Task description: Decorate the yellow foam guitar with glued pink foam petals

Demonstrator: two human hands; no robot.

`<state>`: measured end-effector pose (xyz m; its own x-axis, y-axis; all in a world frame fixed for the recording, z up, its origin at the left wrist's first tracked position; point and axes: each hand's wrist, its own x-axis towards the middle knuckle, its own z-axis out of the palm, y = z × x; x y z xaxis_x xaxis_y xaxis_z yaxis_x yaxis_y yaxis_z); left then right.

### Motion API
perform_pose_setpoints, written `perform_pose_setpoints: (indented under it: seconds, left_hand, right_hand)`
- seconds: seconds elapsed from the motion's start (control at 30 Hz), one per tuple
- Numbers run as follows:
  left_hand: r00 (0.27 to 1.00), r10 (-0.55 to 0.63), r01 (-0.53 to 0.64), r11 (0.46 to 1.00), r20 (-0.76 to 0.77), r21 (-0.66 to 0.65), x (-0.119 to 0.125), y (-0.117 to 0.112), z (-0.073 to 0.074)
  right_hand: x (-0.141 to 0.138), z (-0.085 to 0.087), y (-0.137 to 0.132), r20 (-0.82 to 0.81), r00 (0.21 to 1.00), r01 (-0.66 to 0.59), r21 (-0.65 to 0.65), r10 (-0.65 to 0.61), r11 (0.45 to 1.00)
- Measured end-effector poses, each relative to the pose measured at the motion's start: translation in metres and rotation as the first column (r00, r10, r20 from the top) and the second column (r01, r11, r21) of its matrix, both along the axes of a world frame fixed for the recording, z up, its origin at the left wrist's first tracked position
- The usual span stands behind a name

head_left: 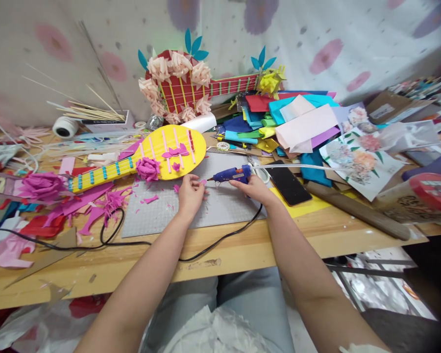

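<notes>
My right hand (253, 187) is wrapped round a blue hot glue gun (230, 175), with a long clear glue stick (301, 167) sticking out of its back. The gun's nozzle points left, at my left hand (192, 192). Those fingers are pinched on a small pink paper piece (203, 182), mostly hidden by the fingertips. Just behind lies a yellow paper instrument (185, 142) with pink strips and blue bands on its neck. A magenta paper flower (147, 168) sits on its body. Under both hands is a grey cutting mat (147, 206) with pink scraps.
A red paper guitar with pale flowers (178, 83) leans at the back. Coloured paper (305, 122) is piled behind right. Scissors (259, 171), a black phone (289, 183) and a wooden rod (356, 210) lie rightward. A black cord (220, 240) crosses the table's front.
</notes>
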<state>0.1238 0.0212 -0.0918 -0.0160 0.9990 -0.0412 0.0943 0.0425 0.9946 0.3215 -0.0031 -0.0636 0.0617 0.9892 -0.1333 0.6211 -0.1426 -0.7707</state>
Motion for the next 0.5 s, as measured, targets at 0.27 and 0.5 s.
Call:
perform_pose_setpoints:
  seconds: [0.27,0.5]
  left_hand:
    - [1.000,0.001,-0.001,1.000,0.007,0.004,0.0004,-0.0004,-0.0003]
    - [1.000,0.003,-0.003,1.000,0.002,-0.001,0.0005,0.0000,-0.0013]
  right_hand:
    - [-0.0058,0.0016,-0.0013,-0.016,1.000,-0.025,0.028,0.026,0.999]
    - [-0.0069,0.0029,-0.0011,0.014,0.999,-0.037,0.033,0.037,0.999]
